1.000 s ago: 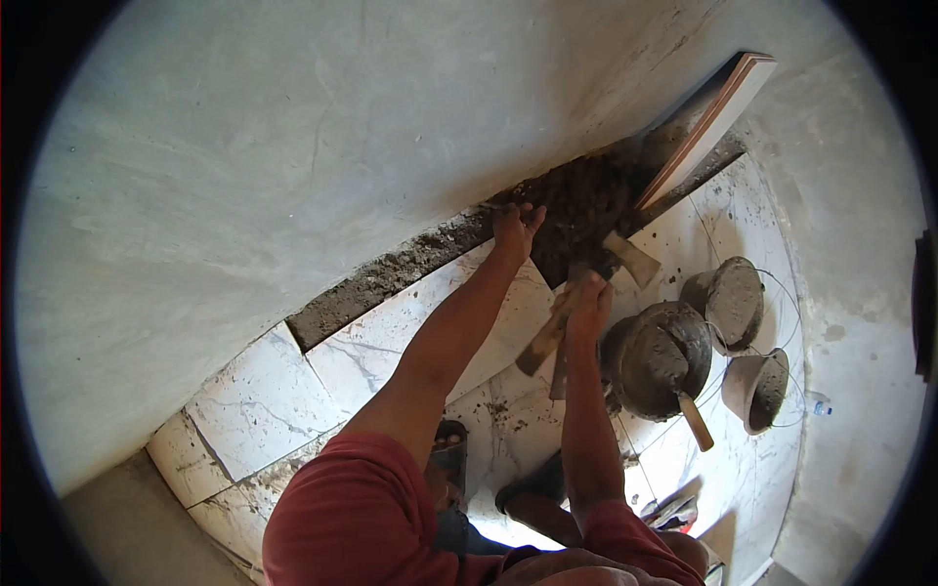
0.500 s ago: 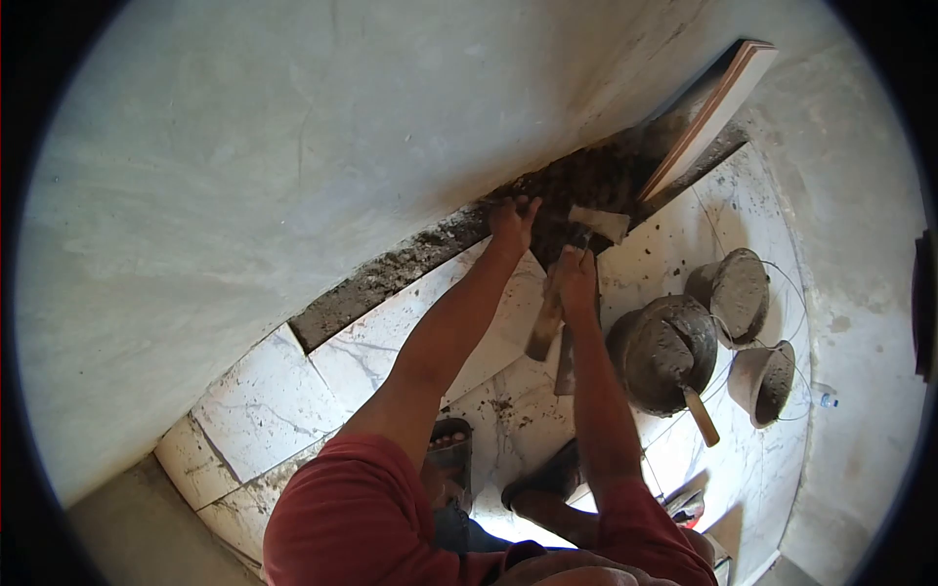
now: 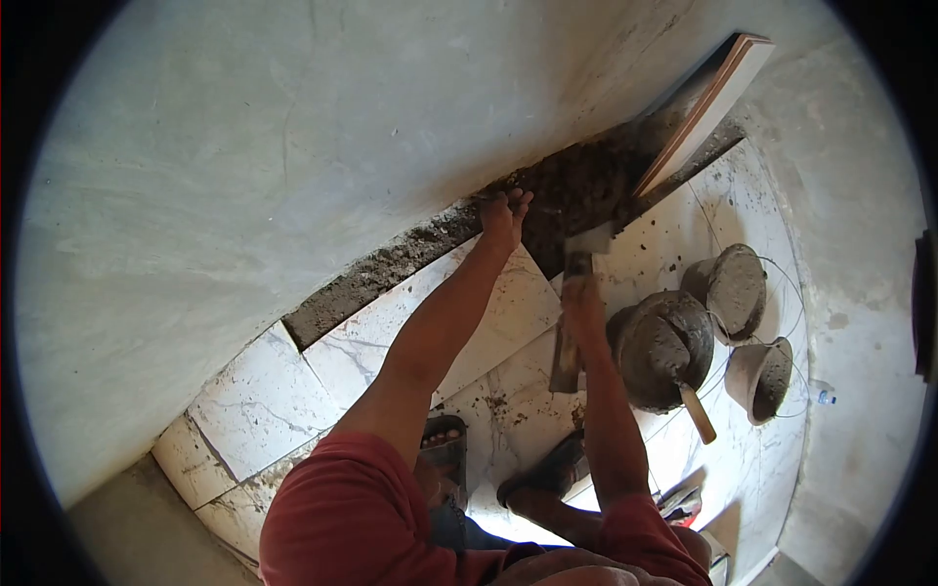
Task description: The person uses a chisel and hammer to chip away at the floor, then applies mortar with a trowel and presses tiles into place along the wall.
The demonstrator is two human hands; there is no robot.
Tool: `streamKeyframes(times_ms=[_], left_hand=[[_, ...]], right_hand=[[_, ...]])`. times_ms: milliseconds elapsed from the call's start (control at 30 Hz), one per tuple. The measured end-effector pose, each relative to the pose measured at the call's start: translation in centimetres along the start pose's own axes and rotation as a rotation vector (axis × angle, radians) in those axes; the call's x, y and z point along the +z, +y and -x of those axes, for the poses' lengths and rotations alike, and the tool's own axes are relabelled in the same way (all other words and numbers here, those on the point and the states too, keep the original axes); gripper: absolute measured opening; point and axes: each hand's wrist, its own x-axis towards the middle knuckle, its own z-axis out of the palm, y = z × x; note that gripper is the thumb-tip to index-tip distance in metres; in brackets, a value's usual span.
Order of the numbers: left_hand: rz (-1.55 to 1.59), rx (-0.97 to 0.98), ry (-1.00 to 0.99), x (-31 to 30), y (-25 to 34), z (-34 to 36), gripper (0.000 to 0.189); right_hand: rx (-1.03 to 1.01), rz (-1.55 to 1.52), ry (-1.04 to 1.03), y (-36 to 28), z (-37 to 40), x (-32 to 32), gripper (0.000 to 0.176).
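My right hand (image 3: 583, 305) is closed around a short wooden-handled hoe with a wide flat blade (image 3: 592, 238); the blade is blurred by motion. It is over the edge of the dark soil bed (image 3: 576, 195) between the wall and the tiles. My left hand (image 3: 505, 217) is open, its fingers apart, near the wall at the left end of that bed and over a corner of the white marbled tile (image 3: 498, 303). Under my right wrist, a dark flat bar (image 3: 564, 366) lies on the tiles, partly hidden.
On the right are a large mortar bucket (image 3: 640, 361) with a wooden-handled tool (image 3: 698, 415) in it, and two smaller buckets (image 3: 740, 293) (image 3: 772, 376). Tiles (image 3: 708, 107) lean on the wall. A plastic bottle (image 3: 823, 394) lies by the far wall. My sandalled feet (image 3: 445, 444) are below.
My right hand and the hoe have moved down and towards me, with the handle now turned more in line with my forearm. My left hand has shifted slightly left.
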Motion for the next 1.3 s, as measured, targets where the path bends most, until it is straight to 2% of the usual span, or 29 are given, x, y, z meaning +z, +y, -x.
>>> streamKeyframes(times_ms=[67, 167, 200, 267, 300, 333, 367, 400, 433, 467, 533, 600, 633, 667, 700, 767, 833, 900, 933, 1000, 1033, 1100, 1200, 1267, 1300], left_hand=[[-0.093, 0.011, -0.051, -0.6, -0.1, -1.1, 0.025], [0.006, -0.025, -0.07, 0.7, 0.7, -0.7, 0.024], [-0.002, -0.026, -0.057, -0.6, 0.0, -2.5, 0.024], [-0.43, 0.495, -0.397, -2.9, -1.3, -8.2, 0.025], [-0.429, 0.495, -0.392, -3.2, -1.3, -8.4, 0.025], [-0.593, 0.593, -0.365, -3.8, -1.5, -8.4, 0.025], [-0.756, 0.692, -0.339, -3.9, -1.5, -8.3, 0.024], [-0.75, 0.695, -0.34, -2.4, -0.9, -6.5, 0.024], [-0.279, 0.368, -0.183, -0.1, 0.2, -2.7, 0.022], [0.186, 0.036, -0.023, 0.8, 0.8, 0.1, 0.02], [0.09, -0.021, 0.039, -0.7, 0.2, 2.0, 0.018], [-0.014, -0.077, 0.09, -1.8, 0.0, 4.6, 0.017], [-0.163, -0.152, 0.011, -2.3, -0.2, 6.5, 0.016], [-0.314, -0.228, -0.068, -2.5, -0.2, 8.3, 0.014], [-0.327, -0.234, -0.064, -2.5, 0.2, 10.1, 0.014], [-0.558, -0.293, -0.231, -2.9, 1.3, 13.1, 0.011], [-0.578, -0.365, -0.276, -3.9, 2.6, 13.7, 0.013], [-0.59, -0.441, -0.328, -4.5, 4.0, 14.5, 0.014], [-0.666, -0.423, -0.339, -4.6, 4.8, 14.9, 0.017], [-0.745, -0.413, -0.354, -5.4, 5.9, 15.2, 0.019], [-0.762, -0.429, -0.382, -6.1, 6.5, 15.3, 0.021], [-0.784, -0.444, -0.403, -6.7, 7.0, 16.1, 0.023], [-0.849, -0.444, -0.466, -6.7, 7.2, 16.8, 0.023], [-1.172, -0.422, -0.672, -6.3, 7.6, 15.6, 0.021], [-1.46, -0.201, -0.66, -6.5, 8.1, 14.1, 0.022]], right_hand=[[-0.381, 0.44, 0.017, 2.2, 0.1, 1.1, 0.03], [-0.428, 0.403, -0.019, 0.1, -5.5, 2.6, 0.031], [-0.374, 0.388, -0.011, -1.3, -7.1, 2.8, 0.031], [-0.333, 0.37, 0.005, -5.1, -8.6, 2.0, 0.03], [-0.489, 0.388, 0.087, -6.5, -8.5, 1.4, 0.03], [-0.643, 0.406, 0.167, -7.4, -8.1, 1.0, 0.029], [-0.643, 0.41, 0.163, -7.7, -7.3, 0.5, 0.029], [-0.46, 0.295, 0.07, -7.7, -6.0, -0.3, 0.029], [-0.276, 0.181, -0.023, -7.5, -4.5, -0.9, 0.029], [-0.204, 0.1, -0.047, -7.4, -2.9, -1.5, 0.031], [-0.118, 0.016, -0.078, -5.6, 0.4, -1.8, 0.034], [-0.016, -0.24, -0.1, -3.6, 2.3, -1.4, 0.04], [-0.009, -0.245, -0.101, -2.9, 3.1, -1.2, 0.04], [-0.151, -0.183, 0.069, -2.3, 3.8, -1.0, 0.041], [-0.288, -0.119, 0.243, -1.7, 4.3, -0.7, 0.042], [-0.217, -0.108, 0.251, 0.1, 5.2, -1.0, 0.043], [-0.132, -0.093, 0.275, 1.2, 6.9, -1.4, 0.044], [-0.316, -0.028, 0.167, 0.9, 8.9, -0.9, 0.047], [-0.292, -0.029, 0.189, 1.2, 9.6, -0.5, 0.047], [-0.243, -0.118, 0.023, 1.6, 10.7, 0.7, 0.041], [-0.235, -0.121, 0.027, 1.4, 11.3, 1.4, 0.041], [0.044, -0.724, -0.179, 1.0, 12.7, 2.3, 0.031], [0.027, -0.592, -0.165, 3.0, 13.5, 2.4, 0.03], [0.054, -0.627, -0.111, 4.2, 14.1, 2.3, 0.031], [0.082, -0.656, -0.06, 4.4, 14.2, 2.1, 0.034]])
